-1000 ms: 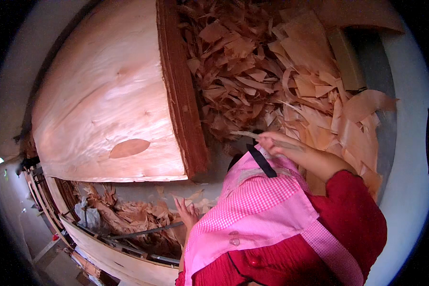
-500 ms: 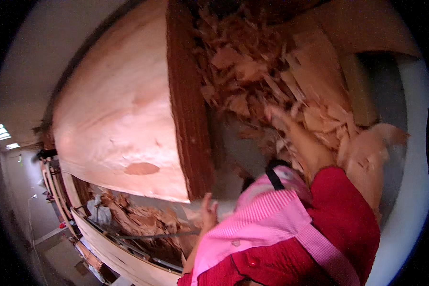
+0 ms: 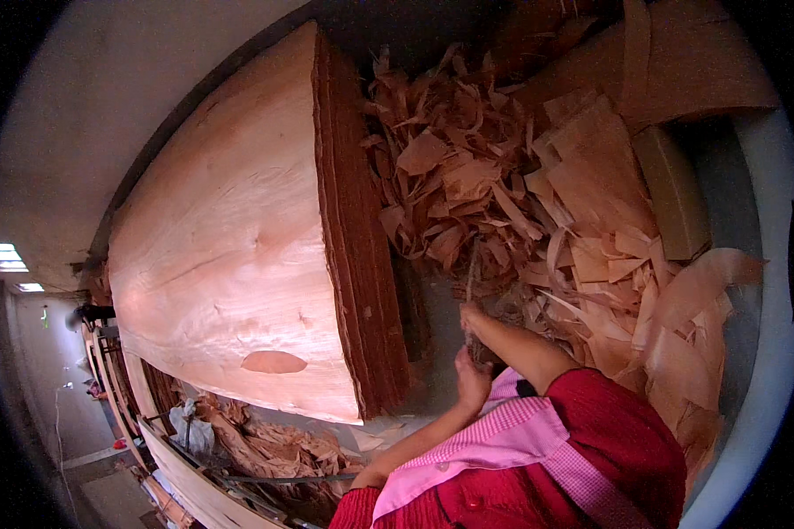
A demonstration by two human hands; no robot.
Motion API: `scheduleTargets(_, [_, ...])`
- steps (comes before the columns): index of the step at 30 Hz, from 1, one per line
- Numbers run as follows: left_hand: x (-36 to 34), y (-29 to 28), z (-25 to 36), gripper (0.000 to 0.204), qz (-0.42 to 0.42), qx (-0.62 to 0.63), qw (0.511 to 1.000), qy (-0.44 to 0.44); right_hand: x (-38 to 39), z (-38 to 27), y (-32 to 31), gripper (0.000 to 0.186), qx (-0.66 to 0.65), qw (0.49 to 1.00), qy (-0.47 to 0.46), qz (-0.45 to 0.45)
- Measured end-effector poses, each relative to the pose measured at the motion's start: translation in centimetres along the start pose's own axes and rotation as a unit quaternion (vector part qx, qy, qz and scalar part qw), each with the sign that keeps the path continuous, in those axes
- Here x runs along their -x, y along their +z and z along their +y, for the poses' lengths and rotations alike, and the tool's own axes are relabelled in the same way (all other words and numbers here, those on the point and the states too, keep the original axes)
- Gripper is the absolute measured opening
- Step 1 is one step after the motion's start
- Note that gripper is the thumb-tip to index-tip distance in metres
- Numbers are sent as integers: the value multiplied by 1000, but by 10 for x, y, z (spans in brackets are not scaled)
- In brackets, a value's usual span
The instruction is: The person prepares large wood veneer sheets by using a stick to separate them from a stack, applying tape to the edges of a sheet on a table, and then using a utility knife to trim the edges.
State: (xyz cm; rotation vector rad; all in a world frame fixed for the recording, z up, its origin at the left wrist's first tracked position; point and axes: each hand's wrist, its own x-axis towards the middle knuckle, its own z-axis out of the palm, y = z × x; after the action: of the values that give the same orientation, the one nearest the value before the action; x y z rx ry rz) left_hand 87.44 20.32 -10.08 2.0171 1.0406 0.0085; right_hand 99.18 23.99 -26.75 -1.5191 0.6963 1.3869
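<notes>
My right hand [image 3: 476, 321] is closed around a thin stick [image 3: 472, 273], which reaches up into a heap of torn wood-veneer scraps [image 3: 454, 176]. Just below it, my left hand [image 3: 473, 379] is closed too, seemingly on the lower part of that same stick, though its fingers partly hide what they hold. What the stick's far end looks like cannot be made out among the scraps. Left of my hands stands a tall stack of veneer sheets [image 3: 229, 256], its pale top sheet marked by an oval patch.
Larger veneer pieces [image 3: 600, 176] lean on the right beside a brown board [image 3: 675, 194]. More scraps [image 3: 273, 441] lie lower left behind a long rail [image 3: 203, 476], near a whitish plastic bag [image 3: 190, 428]. Grey floor [image 3: 441, 322] shows between the stack and the heap. A person [image 3: 88, 315] is far left.
My right hand has drawn back from the scraps and now grips the stick. My left hand, open by the stack's corner before, has moved right to join it below.
</notes>
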Motion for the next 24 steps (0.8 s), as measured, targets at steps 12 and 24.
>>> scheduleTargets(12, [-63,-69,76,14,-75,286,948,-118,100,-156,56,18,-76,968,-229,-69])
scheduleTargets(24, [-298,-73,166,36,-93,22,994,54,67,-403,37,31,-191,941,-275,-58])
